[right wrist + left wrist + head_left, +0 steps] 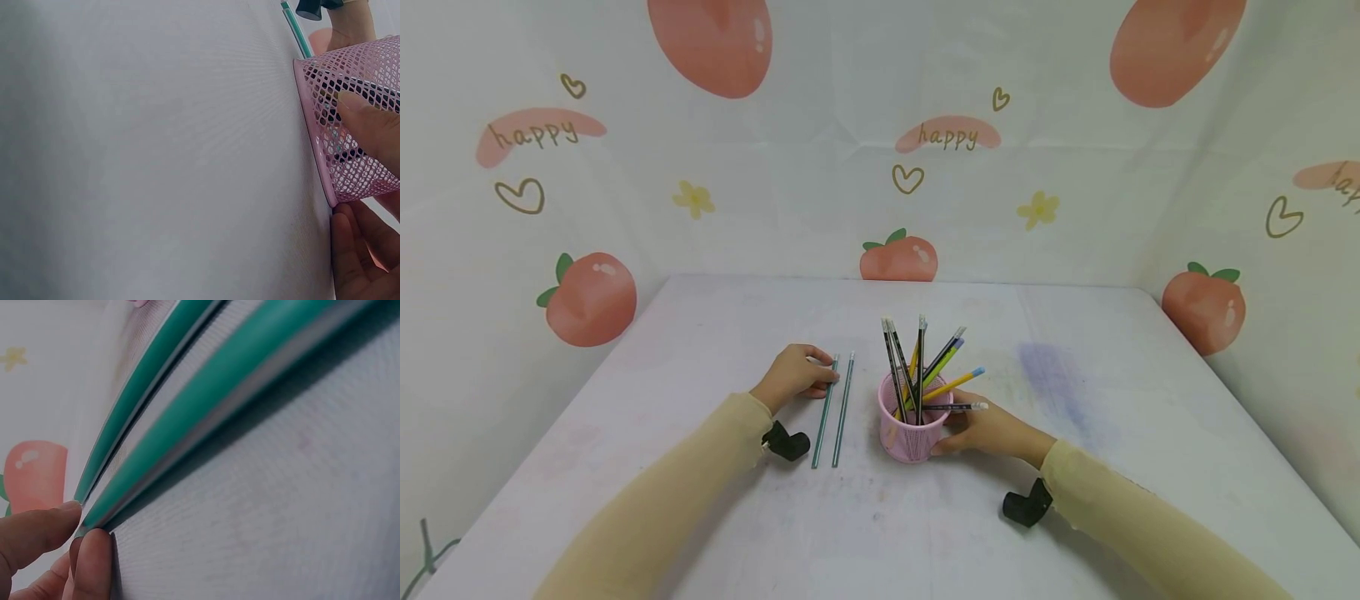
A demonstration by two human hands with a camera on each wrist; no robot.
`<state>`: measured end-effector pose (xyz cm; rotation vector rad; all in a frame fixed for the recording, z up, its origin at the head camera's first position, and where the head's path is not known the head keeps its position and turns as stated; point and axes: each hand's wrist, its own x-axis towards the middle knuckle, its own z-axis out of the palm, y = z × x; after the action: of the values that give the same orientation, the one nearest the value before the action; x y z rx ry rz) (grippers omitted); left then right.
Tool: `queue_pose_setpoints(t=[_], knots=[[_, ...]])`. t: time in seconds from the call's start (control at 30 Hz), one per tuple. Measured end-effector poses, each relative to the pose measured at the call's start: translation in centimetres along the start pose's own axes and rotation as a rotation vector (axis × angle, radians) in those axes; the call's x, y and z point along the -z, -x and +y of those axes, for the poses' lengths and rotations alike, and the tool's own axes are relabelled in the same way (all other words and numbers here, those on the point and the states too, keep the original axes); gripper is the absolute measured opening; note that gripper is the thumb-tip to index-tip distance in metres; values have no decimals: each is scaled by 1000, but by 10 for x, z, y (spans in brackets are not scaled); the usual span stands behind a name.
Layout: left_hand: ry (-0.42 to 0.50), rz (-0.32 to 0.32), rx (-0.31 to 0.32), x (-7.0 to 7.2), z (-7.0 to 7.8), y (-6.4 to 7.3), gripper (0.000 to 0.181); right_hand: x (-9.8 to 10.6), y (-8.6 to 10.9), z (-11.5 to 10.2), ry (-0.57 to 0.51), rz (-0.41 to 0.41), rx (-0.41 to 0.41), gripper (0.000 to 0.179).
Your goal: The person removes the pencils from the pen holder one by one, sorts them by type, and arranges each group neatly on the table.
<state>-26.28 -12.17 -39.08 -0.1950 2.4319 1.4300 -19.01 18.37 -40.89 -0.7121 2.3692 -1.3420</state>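
Two green pencils [843, 408] lie side by side on the table, left of a pink mesh pencil cup [893, 442]. My left hand [797, 372] pinches the far end of the left green pencil [187, 434] between thumb and fingers. The other green pencil lies just beyond it in the left wrist view. Around the right side of the cup curls my right hand [988, 429], its thumb [365, 122] pressed on the mesh and its other fingers behind the cup near the base. Several black, yellow and lime pencils [953, 383] lean out of the upright cup.
The white table [880, 533] has a bluish smudge [1052, 383] at the right. Black wrist cameras [788, 442] hang under both sleeves. A white backdrop [820, 192] printed with fruit, hearts and flowers encloses the back and sides.
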Motion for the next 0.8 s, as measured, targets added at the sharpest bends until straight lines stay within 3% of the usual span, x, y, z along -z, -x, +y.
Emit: queue_pose_setpoints(t=[0.8], knots=[[-20, -33, -27, 4, 1, 3, 39, 1, 0, 1, 17, 3, 23, 69]])
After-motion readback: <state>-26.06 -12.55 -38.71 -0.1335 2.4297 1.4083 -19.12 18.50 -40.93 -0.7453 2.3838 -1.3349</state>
